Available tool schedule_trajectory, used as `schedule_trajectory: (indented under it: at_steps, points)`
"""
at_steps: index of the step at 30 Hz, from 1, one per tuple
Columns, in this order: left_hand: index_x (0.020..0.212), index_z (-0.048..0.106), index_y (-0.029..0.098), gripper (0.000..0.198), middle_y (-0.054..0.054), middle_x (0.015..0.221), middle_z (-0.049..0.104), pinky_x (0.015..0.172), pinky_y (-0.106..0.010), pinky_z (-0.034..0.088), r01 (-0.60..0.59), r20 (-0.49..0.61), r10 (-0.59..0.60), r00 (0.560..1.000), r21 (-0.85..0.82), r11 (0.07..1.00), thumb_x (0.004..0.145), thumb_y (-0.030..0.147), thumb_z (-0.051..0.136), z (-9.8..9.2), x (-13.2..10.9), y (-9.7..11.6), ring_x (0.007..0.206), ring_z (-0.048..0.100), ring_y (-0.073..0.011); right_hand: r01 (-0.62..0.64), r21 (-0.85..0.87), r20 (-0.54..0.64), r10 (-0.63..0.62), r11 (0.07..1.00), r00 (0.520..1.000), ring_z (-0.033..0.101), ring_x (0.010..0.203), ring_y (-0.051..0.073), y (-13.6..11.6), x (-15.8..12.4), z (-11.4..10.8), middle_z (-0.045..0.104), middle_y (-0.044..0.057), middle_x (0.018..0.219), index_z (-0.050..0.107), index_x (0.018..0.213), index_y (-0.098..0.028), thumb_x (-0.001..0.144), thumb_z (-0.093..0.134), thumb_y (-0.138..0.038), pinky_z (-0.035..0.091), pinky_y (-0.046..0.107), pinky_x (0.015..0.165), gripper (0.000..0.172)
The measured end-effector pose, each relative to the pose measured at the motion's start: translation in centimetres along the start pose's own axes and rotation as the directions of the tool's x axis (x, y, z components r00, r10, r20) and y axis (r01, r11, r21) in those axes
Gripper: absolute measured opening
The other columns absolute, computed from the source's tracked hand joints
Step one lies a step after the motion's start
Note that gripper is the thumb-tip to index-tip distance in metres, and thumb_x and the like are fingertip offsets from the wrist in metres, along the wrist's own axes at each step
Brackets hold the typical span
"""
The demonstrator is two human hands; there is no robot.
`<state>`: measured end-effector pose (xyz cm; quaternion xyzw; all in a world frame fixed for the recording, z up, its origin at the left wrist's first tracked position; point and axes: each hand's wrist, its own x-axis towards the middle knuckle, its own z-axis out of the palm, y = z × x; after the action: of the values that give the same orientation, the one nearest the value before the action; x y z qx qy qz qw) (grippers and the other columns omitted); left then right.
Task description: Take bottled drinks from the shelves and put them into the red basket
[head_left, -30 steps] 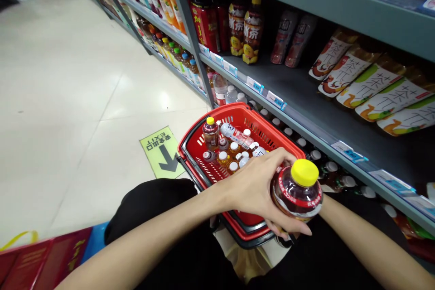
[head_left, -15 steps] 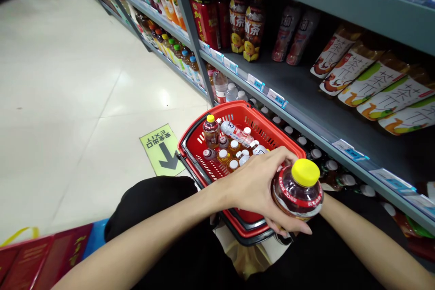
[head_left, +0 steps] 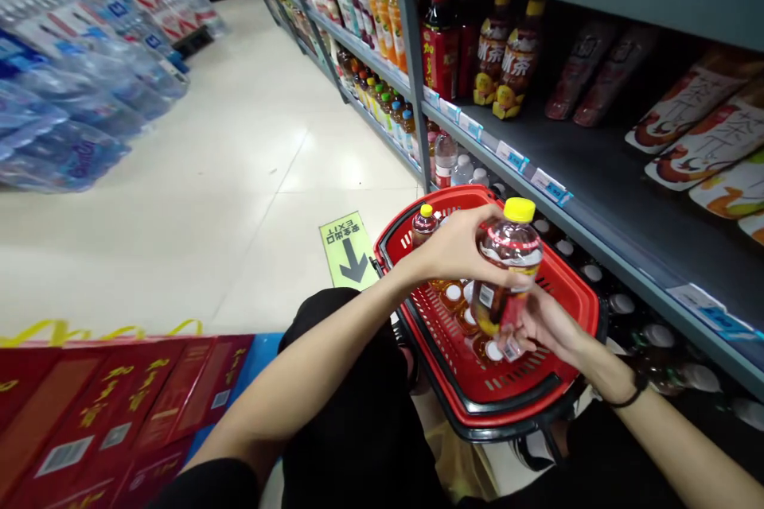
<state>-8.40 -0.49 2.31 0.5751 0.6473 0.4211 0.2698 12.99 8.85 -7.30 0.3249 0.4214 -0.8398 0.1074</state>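
My left hand (head_left: 462,248) is wrapped around the upper part of a dark tea bottle (head_left: 504,274) with a yellow cap, which it holds nearly upright over the red shopping basket (head_left: 570,290). At the bottle's lower end, my right hand (head_left: 546,326) has its fingers curled against the base. Inside the basket, another yellow-capped bottle (head_left: 424,227) stands at the far left corner. Several white-capped bottles (head_left: 454,293) stand lower in it, partly hidden by my left hand and the held bottle.
A grey shelf (head_left: 609,167) runs along the right, with iced tea bottles (head_left: 518,64) standing on it. Red drink cartons (head_left: 137,406) are at lower left. Wrapped water packs (head_left: 77,119) are stacked at upper left. A green exit sign (head_left: 349,250) marks the floor.
The view has swung left, bringing the water packs into sight. The held bottle is now farther from me over the basket, and my right hand has come into view at its base.
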Motion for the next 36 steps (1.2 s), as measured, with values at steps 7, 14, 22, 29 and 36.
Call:
schedule_trajectory:
  at_steps: [7, 14, 22, 29, 36]
  points:
    - [0.132, 0.053, 0.015, 0.081, -0.015, 0.123, 0.071, 0.071, -0.036, 0.047, 0.073, -0.017, -0.089, 0.996, 0.731, 0.678, 0.071, 0.060, 0.079, -1.0, 0.6, -5.6, 0.096, 0.072, -0.0322, 0.080, -0.079, 0.016, -0.079, 0.994, 0.997, 0.070, 0.061, 0.019, -2.1, -2.3, -0.9, 0.075, 0.012, 0.089, 0.064, 0.105, -0.016, 0.098, 0.057, -0.045, 0.044, 0.021, 0.043, 0.031]
    - [0.138, 0.047, 0.009, 0.090, -0.018, 0.100, 0.076, 0.072, -0.036, 0.044, 0.117, 0.057, -0.332, 0.941, 0.869, 0.481, 0.073, 0.063, 0.080, -1.1, 0.5, -9.7, 0.095, 0.073, -0.0373, 0.118, -0.132, 0.040, -0.114, 0.984, 0.993, 0.066, 0.057, 0.016, -1.6, -3.7, 0.1, 0.070, 0.007, 0.077, 0.066, 0.093, -0.015, 0.092, 0.071, -0.049, 0.043, 0.020, 0.044, 0.035]
    - [0.140, 0.044, 0.009, 0.094, -0.017, 0.102, 0.076, 0.073, -0.035, 0.047, 0.243, -0.041, -0.390, 0.920, 0.840, 0.485, 0.076, 0.069, 0.076, -1.0, 0.7, -11.0, 0.097, 0.074, -0.0359, 0.193, -0.070, -0.014, -0.194, 0.979, 0.981, 0.061, 0.054, 0.012, -1.8, -4.6, -0.3, 0.066, 0.004, 0.072, 0.067, 0.085, -0.015, 0.091, 0.073, -0.046, 0.042, 0.019, 0.045, 0.032]
    - [0.150, 0.033, 0.000, 0.106, -0.019, 0.099, 0.075, 0.072, -0.035, 0.049, 0.414, -0.197, -0.448, 0.872, 0.784, 0.462, 0.079, 0.066, 0.077, 0.2, 1.3, -11.9, 0.093, 0.074, -0.0349, 0.199, -0.091, -0.011, -0.201, 0.976, 0.980, 0.061, 0.055, 0.012, -1.4, -5.0, -0.3, 0.066, 0.003, 0.073, 0.067, 0.085, -0.016, 0.091, 0.073, -0.046, 0.043, 0.019, 0.046, 0.032]
    - [0.153, 0.031, -0.003, 0.112, -0.021, 0.103, 0.076, 0.076, -0.036, 0.052, 0.539, -0.309, -0.496, 0.811, 0.724, 0.430, 0.078, 0.066, 0.077, 0.4, 1.5, -12.2, 0.097, 0.074, -0.0362, 0.185, -0.105, 0.008, -0.185, 0.977, 0.983, 0.061, 0.055, 0.012, -1.4, -5.4, -0.3, 0.066, 0.003, 0.073, 0.067, 0.087, -0.015, 0.092, 0.072, -0.048, 0.043, 0.020, 0.047, 0.034]
